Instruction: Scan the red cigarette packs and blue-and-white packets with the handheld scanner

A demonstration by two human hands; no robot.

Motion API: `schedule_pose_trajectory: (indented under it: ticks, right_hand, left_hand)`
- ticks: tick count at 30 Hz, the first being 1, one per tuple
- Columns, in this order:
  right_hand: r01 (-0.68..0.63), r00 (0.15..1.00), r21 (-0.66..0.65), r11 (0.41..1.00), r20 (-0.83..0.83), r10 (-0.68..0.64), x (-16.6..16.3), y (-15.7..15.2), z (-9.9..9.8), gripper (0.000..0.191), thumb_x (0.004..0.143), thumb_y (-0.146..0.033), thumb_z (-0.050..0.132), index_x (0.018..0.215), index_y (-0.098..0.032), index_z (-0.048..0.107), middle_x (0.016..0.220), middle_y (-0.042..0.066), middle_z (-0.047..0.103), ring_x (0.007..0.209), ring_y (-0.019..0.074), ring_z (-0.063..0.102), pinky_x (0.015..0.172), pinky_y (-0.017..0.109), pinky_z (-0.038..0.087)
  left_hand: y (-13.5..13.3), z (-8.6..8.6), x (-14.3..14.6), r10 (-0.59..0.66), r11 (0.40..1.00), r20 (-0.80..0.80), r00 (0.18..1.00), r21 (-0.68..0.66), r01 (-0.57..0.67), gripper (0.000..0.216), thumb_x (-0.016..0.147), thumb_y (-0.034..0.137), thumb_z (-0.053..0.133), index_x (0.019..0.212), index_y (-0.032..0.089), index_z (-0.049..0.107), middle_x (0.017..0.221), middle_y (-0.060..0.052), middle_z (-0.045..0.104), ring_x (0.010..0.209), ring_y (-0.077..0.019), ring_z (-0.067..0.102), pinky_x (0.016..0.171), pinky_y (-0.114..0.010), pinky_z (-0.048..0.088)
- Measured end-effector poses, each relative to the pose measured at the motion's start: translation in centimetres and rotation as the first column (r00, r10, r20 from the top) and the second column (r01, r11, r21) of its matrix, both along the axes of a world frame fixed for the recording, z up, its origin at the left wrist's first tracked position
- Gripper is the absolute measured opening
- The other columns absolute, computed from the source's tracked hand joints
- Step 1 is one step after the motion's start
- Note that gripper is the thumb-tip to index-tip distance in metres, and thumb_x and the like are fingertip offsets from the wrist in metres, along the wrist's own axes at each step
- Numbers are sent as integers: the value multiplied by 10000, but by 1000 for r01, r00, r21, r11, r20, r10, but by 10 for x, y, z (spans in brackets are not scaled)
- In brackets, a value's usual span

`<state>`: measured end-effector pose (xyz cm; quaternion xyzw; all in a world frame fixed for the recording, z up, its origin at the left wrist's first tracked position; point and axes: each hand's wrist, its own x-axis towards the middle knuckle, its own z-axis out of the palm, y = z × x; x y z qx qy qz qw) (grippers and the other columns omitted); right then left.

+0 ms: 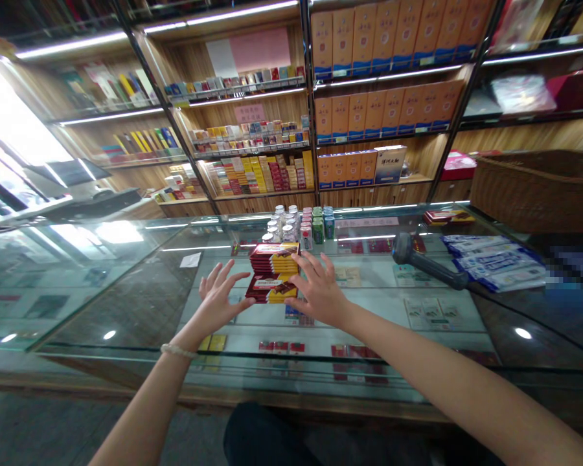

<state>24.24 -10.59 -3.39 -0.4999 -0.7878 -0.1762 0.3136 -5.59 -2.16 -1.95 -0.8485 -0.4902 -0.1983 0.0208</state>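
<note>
Head cam, hands (219, 294) (320, 292), pkts (271, 273) btwn (stacked)

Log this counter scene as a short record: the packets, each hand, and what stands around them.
Packets: red-and-yellow packets in two adjoining piles, one nearer the wearer
Support: glass counter
Left hand: open, fingers spread at the packets' left side; contact unclear
Right hand: open, fingertips at the packets' right side
Behind packets: rows of cans
To the right: handheld scanner, blue-and-white packages, wicker basket
Background: shelves with orange boxes
</note>
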Motion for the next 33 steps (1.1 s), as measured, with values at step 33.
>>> schedule_pose_trajectory:
  ticks: [33]
  right_hand:
    - [382, 919, -49, 923, 123, -374, 169, -19, 51, 607, 1053, -574, 420, 1616, -347, 420, 1758, 105, 247, 1615, 397, 150, 1243, 722, 89]
  left_hand:
    - [-36, 57, 212, -70, 938, -18, 997, 338, 72, 741, 962, 576, 623, 1624, 316, 415, 1776, -137, 156, 1638, -423, 54, 1272, -700, -24]
